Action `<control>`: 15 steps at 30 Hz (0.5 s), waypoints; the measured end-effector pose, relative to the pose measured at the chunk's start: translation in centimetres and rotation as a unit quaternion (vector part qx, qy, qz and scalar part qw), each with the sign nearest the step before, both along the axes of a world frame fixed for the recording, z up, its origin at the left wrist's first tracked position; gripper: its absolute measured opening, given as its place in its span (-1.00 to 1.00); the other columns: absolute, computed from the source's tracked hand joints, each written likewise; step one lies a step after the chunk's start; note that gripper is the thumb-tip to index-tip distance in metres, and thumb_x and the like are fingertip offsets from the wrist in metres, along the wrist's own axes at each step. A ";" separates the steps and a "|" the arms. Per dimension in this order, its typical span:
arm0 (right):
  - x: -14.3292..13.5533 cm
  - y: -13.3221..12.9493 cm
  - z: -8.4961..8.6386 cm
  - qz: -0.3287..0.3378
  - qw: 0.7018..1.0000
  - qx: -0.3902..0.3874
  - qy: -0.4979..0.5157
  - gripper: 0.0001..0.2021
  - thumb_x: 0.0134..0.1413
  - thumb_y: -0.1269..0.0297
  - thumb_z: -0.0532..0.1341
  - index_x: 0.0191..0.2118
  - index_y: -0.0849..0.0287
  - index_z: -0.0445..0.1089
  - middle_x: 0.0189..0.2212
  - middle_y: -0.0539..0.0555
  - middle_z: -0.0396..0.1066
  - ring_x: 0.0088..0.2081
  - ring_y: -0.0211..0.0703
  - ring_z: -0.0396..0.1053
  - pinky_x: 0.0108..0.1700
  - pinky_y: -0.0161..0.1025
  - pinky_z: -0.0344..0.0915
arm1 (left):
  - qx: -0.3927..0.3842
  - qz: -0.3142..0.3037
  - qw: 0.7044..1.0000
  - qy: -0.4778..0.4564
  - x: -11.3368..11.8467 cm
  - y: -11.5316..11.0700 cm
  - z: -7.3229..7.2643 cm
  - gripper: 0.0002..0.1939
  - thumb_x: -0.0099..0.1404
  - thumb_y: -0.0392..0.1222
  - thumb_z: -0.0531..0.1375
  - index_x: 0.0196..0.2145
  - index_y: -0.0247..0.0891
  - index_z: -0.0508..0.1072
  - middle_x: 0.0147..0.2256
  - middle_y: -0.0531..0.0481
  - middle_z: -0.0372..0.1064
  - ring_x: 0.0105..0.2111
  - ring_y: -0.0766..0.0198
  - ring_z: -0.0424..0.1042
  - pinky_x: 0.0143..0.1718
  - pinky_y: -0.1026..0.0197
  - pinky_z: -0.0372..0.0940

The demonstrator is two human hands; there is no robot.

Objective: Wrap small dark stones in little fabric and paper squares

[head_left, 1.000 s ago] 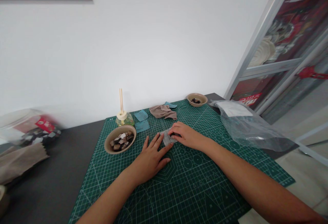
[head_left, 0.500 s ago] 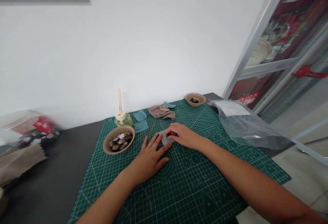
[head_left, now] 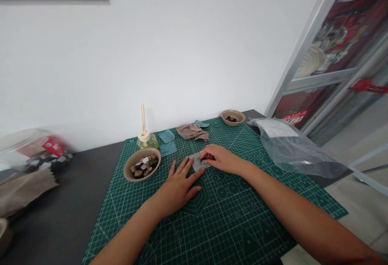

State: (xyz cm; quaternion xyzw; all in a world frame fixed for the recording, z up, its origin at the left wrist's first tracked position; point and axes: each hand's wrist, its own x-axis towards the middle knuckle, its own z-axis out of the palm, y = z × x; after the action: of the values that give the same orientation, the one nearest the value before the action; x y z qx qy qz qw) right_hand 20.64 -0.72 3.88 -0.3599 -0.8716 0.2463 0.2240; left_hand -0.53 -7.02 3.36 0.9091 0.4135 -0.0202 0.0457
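Observation:
My left hand (head_left: 178, 188) lies with fingers spread on the green cutting mat (head_left: 224, 224). Its fingertips press the near left edge of a small grey sheet (head_left: 197, 163), which looks like sandpaper. Over the right part of that sheet, my right hand (head_left: 220, 159) is closed in a pinch on a small dark stone (head_left: 204, 160), mostly hidden by the fingers. Left of my hands stands a tan bowl (head_left: 126, 171) of mixed pebbles. Two blue-grey pieces of sheet (head_left: 168, 149) lie behind it, beside a crumpled brown cloth (head_left: 192, 131).
A smaller tan bowl (head_left: 242, 117) with a few dark stones stands at the back right. Near the wall is a glass reed diffuser (head_left: 144, 139). A clear plastic bag (head_left: 287, 151) lies on the right edge; a jar of stones (head_left: 33, 147) and a brown cloth (head_left: 26, 190) sit far left.
My right hand has shifted slightly to the right over the grey sheet, still pinching. The left hand stays in place, and the whole view has moved a little.

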 end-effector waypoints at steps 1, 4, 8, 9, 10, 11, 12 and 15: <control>0.0 0.0 0.0 0.001 1.000 0.001 0.002 -0.88 0.03 0.50 0.22 -0.27 0.21 0.36 -0.35 0.04 0.33 -0.29 -0.19 0.30 -0.24 -0.26 0.25 | 0.001 0.000 1.000 -0.003 0.0 0.0 0.0 -0.51 0.43 0.00 -0.02 0.26 -0.02 0.05 0.31 -0.18 -0.23 0.29 -0.04 -0.32 0.18 -0.31 -0.22; -0.2 -0.1 0.0 0.015 1.000 0.012 0.009 -0.88 0.04 0.50 0.21 -0.27 0.19 0.36 -0.32 0.05 0.33 -0.24 -0.16 0.29 -0.20 -0.24 0.25 | 0.004 0.000 1.000 -0.011 0.0 0.0 -0.1 -0.51 0.42 0.00 -0.02 0.26 -0.02 0.05 0.32 -0.18 -0.25 0.29 -0.04 -0.31 0.18 -0.31 -0.23; 0.0 -0.2 0.2 0.016 1.000 0.021 -0.001 -0.88 0.05 0.52 0.20 -0.28 0.20 0.36 -0.33 0.06 0.31 -0.23 -0.15 0.28 -0.19 -0.23 0.24 | 0.004 -0.001 1.000 -0.008 -0.1 0.0 -0.1 -0.51 0.42 0.00 -0.02 0.26 -0.02 0.05 0.31 -0.18 -0.22 0.29 -0.05 -0.30 0.18 -0.31 -0.23; 0.0 -0.2 0.2 0.016 1.000 0.024 -0.003 -0.88 0.05 0.52 0.20 -0.28 0.20 0.37 -0.33 0.06 0.31 -0.23 -0.15 0.28 -0.19 -0.23 0.24 | 0.004 -0.002 1.000 -0.007 -0.1 0.0 -0.1 -0.51 0.42 0.00 -0.02 0.26 -0.02 0.04 0.31 -0.19 -0.21 0.29 -0.05 -0.30 0.18 -0.31 -0.22; 0.0 -0.2 0.2 0.018 0.999 0.028 -0.003 -0.88 0.05 0.53 0.20 -0.28 0.20 0.37 -0.33 0.06 0.31 -0.22 -0.14 0.28 -0.18 -0.22 0.24 | 0.005 -0.002 1.000 -0.007 -0.1 0.0 -0.1 -0.51 0.42 0.00 -0.02 0.26 -0.02 0.05 0.31 -0.19 -0.21 0.29 -0.05 -0.30 0.18 -0.31 -0.22; 0.0 -0.2 0.3 0.023 0.999 0.031 0.000 -0.88 0.05 0.53 0.20 -0.28 0.20 0.37 -0.32 0.06 0.32 -0.21 -0.14 0.27 -0.17 -0.22 0.24 | 0.007 -0.003 1.000 -0.008 -0.1 0.0 -0.2 -0.51 0.43 0.00 -0.02 0.26 -0.02 0.05 0.31 -0.19 -0.21 0.29 -0.05 -0.30 0.18 -0.31 -0.22; 0.0 -0.2 0.3 0.030 0.999 0.033 0.002 -0.88 0.06 0.53 0.19 -0.28 0.20 0.37 -0.32 0.06 0.32 -0.20 -0.14 0.27 -0.16 -0.22 0.24 | 0.008 -0.003 1.000 -0.010 -0.1 0.0 -0.2 -0.52 0.43 0.00 -0.02 0.26 -0.02 0.05 0.31 -0.19 -0.22 0.29 -0.05 -0.30 0.18 -0.30 -0.22; -0.1 -0.2 0.4 0.043 0.998 0.034 0.000 -0.87 0.07 0.54 0.17 -0.29 0.19 0.38 -0.31 0.06 0.32 -0.19 -0.14 0.27 -0.14 -0.21 0.23 | 0.011 -0.002 1.000 -0.017 -0.2 0.0 -0.4 -0.52 0.43 0.01 -0.02 0.26 0.00 0.05 0.31 -0.17 -0.22 0.29 -0.04 -0.30 0.18 -0.30 -0.22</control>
State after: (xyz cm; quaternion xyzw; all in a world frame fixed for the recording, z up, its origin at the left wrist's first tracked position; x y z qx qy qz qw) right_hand 20.52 -0.94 4.27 -0.3139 -0.8944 0.2255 0.2252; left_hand -0.73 -6.98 2.94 0.9107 0.4108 -0.0005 0.0423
